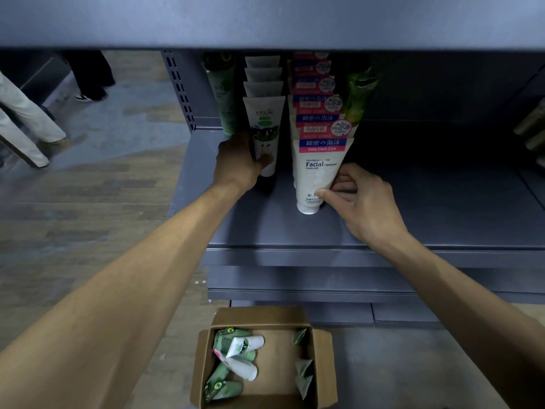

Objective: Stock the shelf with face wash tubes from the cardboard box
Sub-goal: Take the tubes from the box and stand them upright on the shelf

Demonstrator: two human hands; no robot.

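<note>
Face wash tubes (236, 360) are still lying loose in the cardboard box (323, 367) down on the floor right at your feet, flaps open. Mostly green ones piled on the left side, a couple of white ones on top, and a few more green ones stood against the right wall.

Moving up to the grey shelf (383, 225): your right hand (364, 202) has its thumb and curled fingers pinching the lower end of the front white tube (317, 178), the one that says "Facial cleanser". It's standing cap down on the shelf, at the head of a row of pink-and-blue labelled tubes (317, 93) running toward the back.

A bit further in and to the left, your left hand (239, 162) is wrapped round the bottom of the front cow-print tube (265, 134), thumb across its face. That one leads its own row of white tubes (262, 75) going back.

Green tubes stand on the outer sides of those two rows, one lot (222, 95) on the left by the slotted upright, another (361, 87) on the right, both pretty dim. The shelf's right half is dark, with some blurry products (533, 131) at the far right edge.

Way off left on the wooden floor you've got somebody's legs in pale trousers (26, 119) and another person's dark trousers (91, 75) behind.
</note>
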